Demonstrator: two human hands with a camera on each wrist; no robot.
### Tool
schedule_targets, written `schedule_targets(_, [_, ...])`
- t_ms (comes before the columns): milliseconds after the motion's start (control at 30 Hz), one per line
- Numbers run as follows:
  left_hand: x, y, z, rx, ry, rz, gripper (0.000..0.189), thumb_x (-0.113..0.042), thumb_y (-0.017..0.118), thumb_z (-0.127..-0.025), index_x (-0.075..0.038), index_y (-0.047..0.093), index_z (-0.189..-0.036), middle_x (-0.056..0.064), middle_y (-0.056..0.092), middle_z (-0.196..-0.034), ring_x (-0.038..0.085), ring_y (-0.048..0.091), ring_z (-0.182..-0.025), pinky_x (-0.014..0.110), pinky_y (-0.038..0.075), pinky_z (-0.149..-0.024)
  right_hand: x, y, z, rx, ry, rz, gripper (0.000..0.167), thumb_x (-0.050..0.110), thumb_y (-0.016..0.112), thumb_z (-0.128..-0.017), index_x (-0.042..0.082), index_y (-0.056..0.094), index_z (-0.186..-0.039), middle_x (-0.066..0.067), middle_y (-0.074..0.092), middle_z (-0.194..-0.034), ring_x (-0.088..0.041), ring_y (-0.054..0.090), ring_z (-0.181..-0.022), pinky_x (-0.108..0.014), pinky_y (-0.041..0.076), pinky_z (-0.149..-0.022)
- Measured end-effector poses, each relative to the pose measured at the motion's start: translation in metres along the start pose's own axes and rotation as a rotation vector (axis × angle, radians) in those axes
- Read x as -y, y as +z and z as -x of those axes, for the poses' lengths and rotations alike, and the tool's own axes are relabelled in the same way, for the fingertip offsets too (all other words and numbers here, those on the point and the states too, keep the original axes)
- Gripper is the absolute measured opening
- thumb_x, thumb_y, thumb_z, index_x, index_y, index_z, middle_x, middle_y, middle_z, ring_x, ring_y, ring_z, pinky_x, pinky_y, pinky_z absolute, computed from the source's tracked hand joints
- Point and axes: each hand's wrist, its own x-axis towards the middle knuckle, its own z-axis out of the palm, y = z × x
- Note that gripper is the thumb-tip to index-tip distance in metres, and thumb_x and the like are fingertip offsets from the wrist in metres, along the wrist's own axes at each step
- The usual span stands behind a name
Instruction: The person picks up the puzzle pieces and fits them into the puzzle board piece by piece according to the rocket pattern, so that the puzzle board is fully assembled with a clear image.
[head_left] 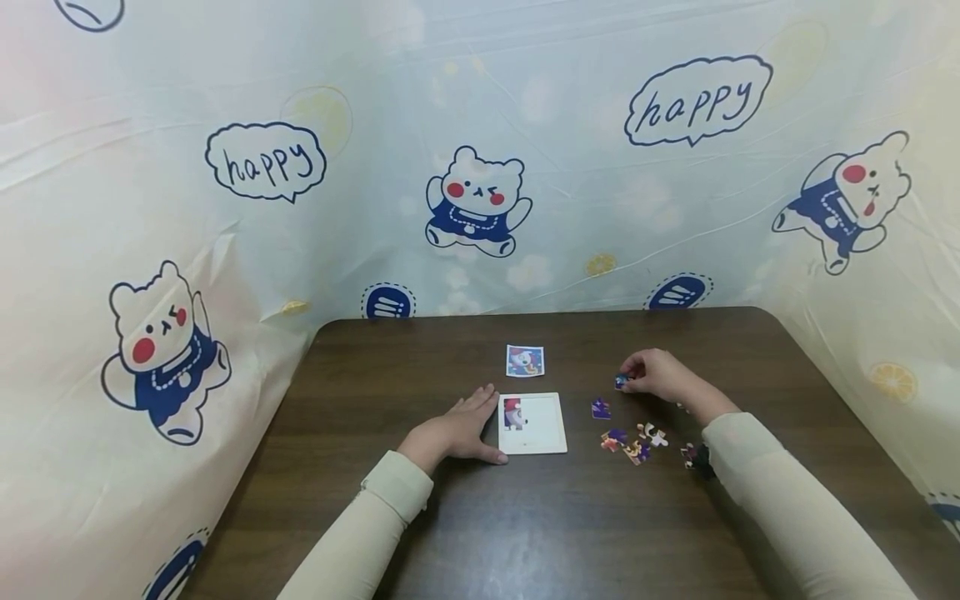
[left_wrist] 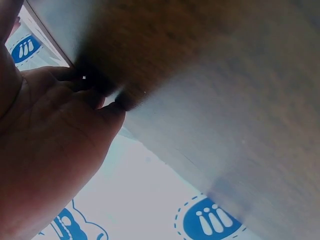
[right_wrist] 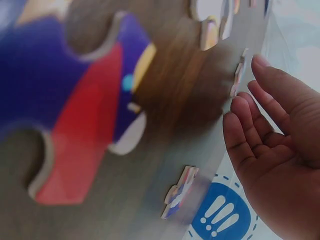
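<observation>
Blue piece (head_left: 620,382) partly hidden at right hand (head_left: 654,374), grip impossible to tell, left hand (head_left: 462,427) spread.

The tray (head_left: 545,433) lies on the counter (head_left: 525,517), with puzzle pieces (head_left: 513,413) in its back left corner. Behind it lies a card (head_left: 525,362). At the tray's left is the left hand (head_left: 460,427); at its right, the loose pieces (head_left: 638,452).

The brown wood-grain surface (head_left: 352,375) is enclosed at ten, twelve and two o'clock by pale cloth (head_left: 390,83), printed with bears (head_left: 476,225), "happy" bubbles (head_left: 266,162) and citrus slices (head_left: 894,382); a soft sheen (head_left: 517,525) is shown at six o'clock.
</observation>
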Motion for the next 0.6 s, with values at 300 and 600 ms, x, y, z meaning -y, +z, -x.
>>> schedule_targets(300, [0.000, 0.001, -0.001, 0.006, -0.009, -0.012, 0.113, -0.064, 0.072, -0.079, -0.009, 0.014, -0.159, 0.009, 0.007, -0.166, 0.025, 0.004, -0.152, 0.045, 0.013, -0.121, -0.005, 0.003, -0.005, -0.006, -0.004, 0.052, 0.021, 0.010, 0.080, -0.083, 0.001, 0.071, -0.099, -0.006, 0.067, -0.089, -0.020, 0.060, -0.081, -0.040, 0.052, -0.076])
schedule_targets(600, [0.010, 0.010, -0.010, -0.023, 0.016, 0.018, 0.121, -0.069, 0.075, -0.072, -0.010, 0.016, -0.159, 0.009, 0.009, -0.166, 0.027, 0.005, -0.152, 0.050, 0.015, -0.119, -0.005, 0.010, -0.007, -0.031, -0.045, 0.023, 0.025, 0.008, 0.083, -0.078, 0.004, 0.063, -0.091, -0.004, 0.063, -0.083, -0.019, 0.057, -0.076, -0.035, 0.049, -0.070])
